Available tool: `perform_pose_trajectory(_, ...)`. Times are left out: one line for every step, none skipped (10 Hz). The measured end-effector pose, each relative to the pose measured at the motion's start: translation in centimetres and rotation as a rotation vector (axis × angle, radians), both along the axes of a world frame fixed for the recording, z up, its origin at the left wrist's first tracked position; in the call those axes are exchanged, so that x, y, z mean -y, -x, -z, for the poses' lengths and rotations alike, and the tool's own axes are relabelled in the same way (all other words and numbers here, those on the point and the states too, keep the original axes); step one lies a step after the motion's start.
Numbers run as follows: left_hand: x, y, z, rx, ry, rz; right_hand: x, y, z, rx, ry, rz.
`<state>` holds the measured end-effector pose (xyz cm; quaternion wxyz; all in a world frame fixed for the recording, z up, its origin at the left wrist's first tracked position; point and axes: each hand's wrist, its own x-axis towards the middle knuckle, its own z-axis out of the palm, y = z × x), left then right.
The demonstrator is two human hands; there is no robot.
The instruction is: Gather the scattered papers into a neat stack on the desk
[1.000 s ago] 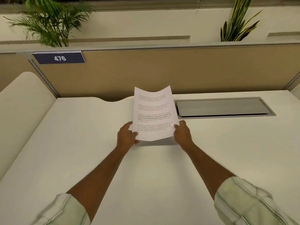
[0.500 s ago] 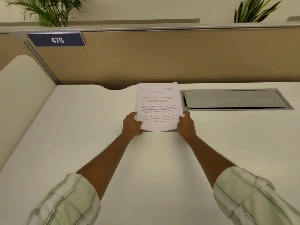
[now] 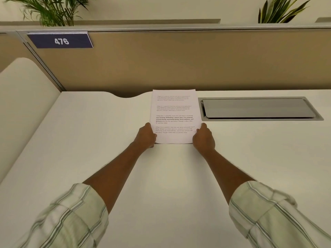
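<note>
From the head camera I see both sleeves (image 3: 59, 221) cut off by the bottom edge, blurred at the cuffs, and I cannot make out the fingers of either hand where they curl under or against the sheets. The small print on the top page is too fine for me to read in full, and I cannot tell how many sheets lie beneath it.

Going left to right: a navy plate marked 476 (image 3: 60, 41) sits on the partition (image 3: 161, 65) behind the desk (image 3: 89, 140), and a palm-like plant (image 3: 53, 9) is cropped by the top edge. My left hand (image 3: 145, 136) grips the lower left edge of the papers (image 3: 174, 116), thumb lying on the page margin, the grip narrow and closed on the sheets. The papers lie flat near the desk's back edge, about midway along it, long axis running from me toward the partition, text upright to my view, the far short edge reaching the back edge. My right hand (image 3: 203, 137) holds the lower right edge the same way, grip narrow, thumb at the margin. Just beside the papers on the right is a grey recessed cable flap (image 3: 256, 109), apart from them by a thin strip of desk. A spiky plant (image 3: 281, 9) is cropped at the top right.
</note>
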<state>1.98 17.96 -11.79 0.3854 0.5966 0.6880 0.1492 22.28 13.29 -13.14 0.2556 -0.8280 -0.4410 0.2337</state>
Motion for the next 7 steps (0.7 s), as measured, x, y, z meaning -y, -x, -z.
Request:
perform_pose_trajectory(0.0,0.2,-0.1,-0.105,-0.008,0.081,0.1,0.1,0.1,0.048,0.008,-0.022)
perform_pose_trajectory(0.2,0.5,-0.4,-0.209,-0.004,0.152,0.3,0.0,0.2,0.122,0.022,-0.054)
perform_pose_trajectory(0.4,0.7,-0.5,-0.284,-0.003,0.171,0.6,-0.2,0.3,0.266,0.039,-0.096)
perform_pose_trajectory(0.5,0.9,-0.7,-0.431,-0.002,0.156,1.1,-0.5,0.1,0.408,0.078,-0.083)
perform_pose_trajectory(1.1,0.9,-1.2,-0.539,-0.026,0.128,1.5,-1.1,0.1,0.459,0.086,-0.049)
perform_pose_trajectory(1.7,1.0,-2.4,-0.645,-0.118,0.119,2.3,-1.7,-0.6,0.450,0.087,-0.047)
perform_pose_trajectory(2.4,0.9,-3.5,-0.629,-0.298,0.092,3.1,-2.7,-1.1,0.498,0.057,-0.029)
